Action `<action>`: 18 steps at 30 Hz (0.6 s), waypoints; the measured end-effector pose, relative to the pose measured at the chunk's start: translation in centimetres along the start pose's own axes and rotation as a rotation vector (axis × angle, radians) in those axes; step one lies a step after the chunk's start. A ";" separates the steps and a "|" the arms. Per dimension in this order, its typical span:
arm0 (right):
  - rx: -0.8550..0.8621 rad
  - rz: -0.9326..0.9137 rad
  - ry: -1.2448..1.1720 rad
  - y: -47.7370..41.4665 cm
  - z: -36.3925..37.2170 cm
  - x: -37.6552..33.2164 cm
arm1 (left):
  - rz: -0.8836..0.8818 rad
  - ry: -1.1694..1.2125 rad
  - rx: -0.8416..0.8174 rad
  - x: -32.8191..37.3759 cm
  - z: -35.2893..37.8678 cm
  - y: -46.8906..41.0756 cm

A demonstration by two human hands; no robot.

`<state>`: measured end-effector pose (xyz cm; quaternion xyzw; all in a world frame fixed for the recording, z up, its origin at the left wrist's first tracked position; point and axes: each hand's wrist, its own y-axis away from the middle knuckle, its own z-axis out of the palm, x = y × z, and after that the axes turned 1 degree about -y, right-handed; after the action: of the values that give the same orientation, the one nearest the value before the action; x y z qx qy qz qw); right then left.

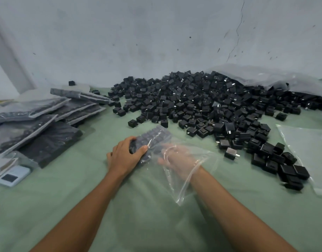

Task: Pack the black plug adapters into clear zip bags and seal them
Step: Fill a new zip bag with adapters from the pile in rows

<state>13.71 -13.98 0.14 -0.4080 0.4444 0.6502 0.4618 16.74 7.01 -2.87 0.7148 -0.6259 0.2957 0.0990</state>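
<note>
Black plug adapters (202, 99) lie in a large loose heap on the green sheet (138, 215), against the wall and spilling from a big plastic sack (265, 75). In front of it I see a clear zip bag (176, 180) lying flat, its far end already filled with adapters in rows. My left hand (124, 157) grips that filled end from outside, thumb on top and fingers curled round it. My right hand (176, 157) is inside the bag past the wrist; through the film its fingers look stretched out and holding nothing, though blurred. Filled bags (38, 124) are stacked at far left, with a pale blue device (12, 176) beside them. An empty bag (305, 142) lies at right.
</note>
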 end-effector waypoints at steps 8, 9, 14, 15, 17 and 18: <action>-0.049 -0.343 0.393 0.1 1.6 0.7 | -0.015 -0.003 0.002 0.3 -0.2 0.1; -0.030 -0.376 0.439 0.2 1.7 1.0 | -0.013 -0.006 -0.003 0.3 -0.2 0.1; -0.003 -0.378 0.308 1.0 2.3 2.0 | -0.020 -0.019 -0.023 0.2 -0.3 0.3; 0.000 -0.386 0.336 1.0 2.3 2.1 | -0.021 -0.018 -0.024 0.3 -0.3 0.3; 0.000 -0.409 0.394 0.9 2.1 2.2 | -0.024 -0.011 -0.038 0.3 -0.4 0.4; -0.006 -0.417 0.401 0.9 2.0 2.2 | -0.026 -0.004 -0.052 0.3 -0.4 0.4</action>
<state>12.11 -11.67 -1.22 -0.6124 0.4314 0.4486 0.4874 16.29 6.89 -2.42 0.7208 -0.6241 0.2765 0.1202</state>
